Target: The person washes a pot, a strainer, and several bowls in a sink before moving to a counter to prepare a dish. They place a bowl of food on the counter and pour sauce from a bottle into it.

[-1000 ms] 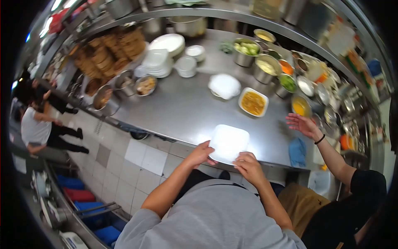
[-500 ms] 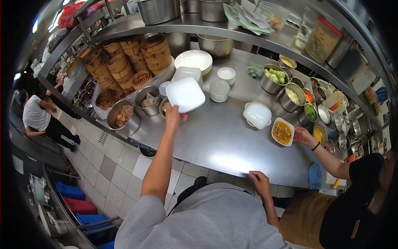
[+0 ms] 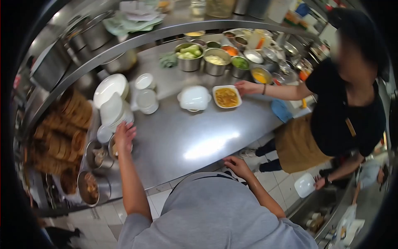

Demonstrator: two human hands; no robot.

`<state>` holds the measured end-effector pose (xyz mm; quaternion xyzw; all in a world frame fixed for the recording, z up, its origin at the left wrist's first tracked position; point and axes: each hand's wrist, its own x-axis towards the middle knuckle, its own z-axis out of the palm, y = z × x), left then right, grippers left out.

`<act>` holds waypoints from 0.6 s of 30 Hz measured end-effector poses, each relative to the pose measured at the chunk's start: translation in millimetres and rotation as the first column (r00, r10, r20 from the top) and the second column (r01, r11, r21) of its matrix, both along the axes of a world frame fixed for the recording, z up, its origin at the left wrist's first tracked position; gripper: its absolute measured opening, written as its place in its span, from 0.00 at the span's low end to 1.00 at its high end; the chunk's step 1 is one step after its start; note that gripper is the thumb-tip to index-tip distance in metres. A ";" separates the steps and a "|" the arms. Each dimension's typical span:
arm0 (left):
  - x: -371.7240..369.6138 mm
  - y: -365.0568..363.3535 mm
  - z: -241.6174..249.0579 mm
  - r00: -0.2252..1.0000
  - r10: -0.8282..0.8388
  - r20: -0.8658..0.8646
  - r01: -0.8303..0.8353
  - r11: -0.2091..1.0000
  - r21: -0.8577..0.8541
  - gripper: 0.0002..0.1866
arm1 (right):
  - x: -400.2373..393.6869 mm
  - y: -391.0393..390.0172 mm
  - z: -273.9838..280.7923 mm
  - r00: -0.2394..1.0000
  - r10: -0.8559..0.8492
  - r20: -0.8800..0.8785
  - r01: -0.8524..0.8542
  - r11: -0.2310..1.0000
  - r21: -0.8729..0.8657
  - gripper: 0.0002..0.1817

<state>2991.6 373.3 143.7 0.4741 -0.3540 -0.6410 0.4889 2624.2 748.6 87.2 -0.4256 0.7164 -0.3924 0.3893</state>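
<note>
My left hand (image 3: 125, 137) is at the lower edge of a stack of white square dishes (image 3: 112, 113), its fingers apart. Whether the fingertips touch the stack is blurred. By the front edge of the steel counter (image 3: 166, 145), my right hand (image 3: 239, 166) hangs with loosely curled fingers and nothing visible in them. A white lidded pot (image 3: 195, 98) stands mid-counter. To its right is a white square bowl of yellow-brown food (image 3: 226, 97), touched at its rim by a co-worker's hand (image 3: 247, 88). The co-worker's other hand (image 3: 320, 182) holds a white square dish (image 3: 304, 185).
Oval plates (image 3: 108, 89) and small round dishes (image 3: 147, 101) stand behind the stack. Pots of food (image 3: 92, 189) and bamboo steamers (image 3: 56, 141) are at the left. Ingredient pots (image 3: 190, 62) line the back, under a steel shelf (image 3: 166, 30). The co-worker (image 3: 344, 103) stands at the right.
The white square dish that my left hand held up is out of its grip; the hand is now at the stack. The view has turned right, bringing more of the co-worker into sight.
</note>
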 end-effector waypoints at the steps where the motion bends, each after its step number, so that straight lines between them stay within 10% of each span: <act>1: -3.1 7.5 9.6 1.000 -0.023 0.011 0.023 0.999 -0.026 0.16 | -2.8 3.0 1.2 0.999 -0.013 0.033 0.013 1.000 -0.003 0.13; 11: -71.6 61.6 -9.3 0.901 -0.409 0.146 0.417 0.909 -0.020 0.07 | -10.9 75.5 -64.4 0.974 -0.225 -0.013 0.225 0.968 0.109 0.15; 18: -164.5 192.7 -81.8 0.388 -0.919 0.066 0.891 0.393 0.227 0.10 | 28.4 203.1 -119.3 0.788 -0.597 0.148 0.472 0.741 0.478 0.14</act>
